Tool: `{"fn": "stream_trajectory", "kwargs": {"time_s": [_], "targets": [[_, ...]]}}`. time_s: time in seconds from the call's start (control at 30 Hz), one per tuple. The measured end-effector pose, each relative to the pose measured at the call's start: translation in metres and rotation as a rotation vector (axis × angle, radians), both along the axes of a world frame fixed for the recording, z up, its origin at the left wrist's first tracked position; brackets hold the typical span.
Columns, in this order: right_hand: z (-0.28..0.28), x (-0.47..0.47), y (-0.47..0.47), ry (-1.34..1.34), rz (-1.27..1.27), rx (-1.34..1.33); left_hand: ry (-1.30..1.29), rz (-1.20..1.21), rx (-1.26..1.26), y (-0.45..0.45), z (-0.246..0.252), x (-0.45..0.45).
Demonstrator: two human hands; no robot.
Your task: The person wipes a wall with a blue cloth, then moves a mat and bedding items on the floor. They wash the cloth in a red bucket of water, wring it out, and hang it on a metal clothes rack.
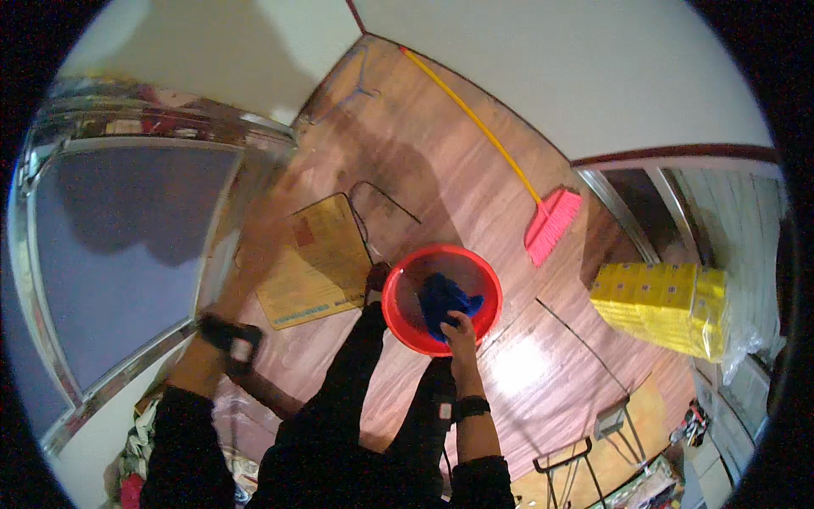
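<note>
A dark blue cloth (442, 302) lies bunched in a round red plastic basin (493, 280) that stands near my legs. My right hand (461, 331) reaches over the basin's near rim, its curled fingers gripping the edge of the cloth. Off to the left, my left hand (257, 229) is strongly blurred beside the frame of a glass pane (133, 210); its fingers, and whether it holds anything, cannot be made out. Dark bands with pale parts are worn on both wrists. A flat yellowish cardboard piece (318, 261) lies on the floor between the left hand and the basin.
A pink broom (553, 226) with a yellow handle lies on the wood-look floor by the wall. Yellow plastic-wrapped packs (658, 305) stand at the right. Thin black metal frames (563, 458) are at the lower right, and a bent wire (362, 83) lies near the far corner.
</note>
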State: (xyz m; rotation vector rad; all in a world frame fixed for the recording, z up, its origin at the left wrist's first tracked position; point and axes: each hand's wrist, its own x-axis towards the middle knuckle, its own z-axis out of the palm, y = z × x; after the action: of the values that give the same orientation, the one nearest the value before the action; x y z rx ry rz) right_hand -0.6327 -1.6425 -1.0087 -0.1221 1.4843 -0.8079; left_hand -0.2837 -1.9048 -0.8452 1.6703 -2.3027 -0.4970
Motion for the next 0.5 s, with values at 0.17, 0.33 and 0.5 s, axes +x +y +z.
{"fn": "stream_trajectory", "kwargs": {"time_s": [0.17,0.33,0.5], "targets": [[-0.037,-0.017,0.019,0.089,0.187,-0.032,0.162,-0.303,0.641,0.148,-0.161,-0.159],[-0.054,-0.043,0.050,0.092,0.166,0.051,-0.156,-0.348,0.726,0.196,-0.236,-0.228],[-0.052,-0.067,0.066,-0.103,0.114,0.218,-0.349,-0.355,0.553,0.191,-0.277,-0.262]]}}
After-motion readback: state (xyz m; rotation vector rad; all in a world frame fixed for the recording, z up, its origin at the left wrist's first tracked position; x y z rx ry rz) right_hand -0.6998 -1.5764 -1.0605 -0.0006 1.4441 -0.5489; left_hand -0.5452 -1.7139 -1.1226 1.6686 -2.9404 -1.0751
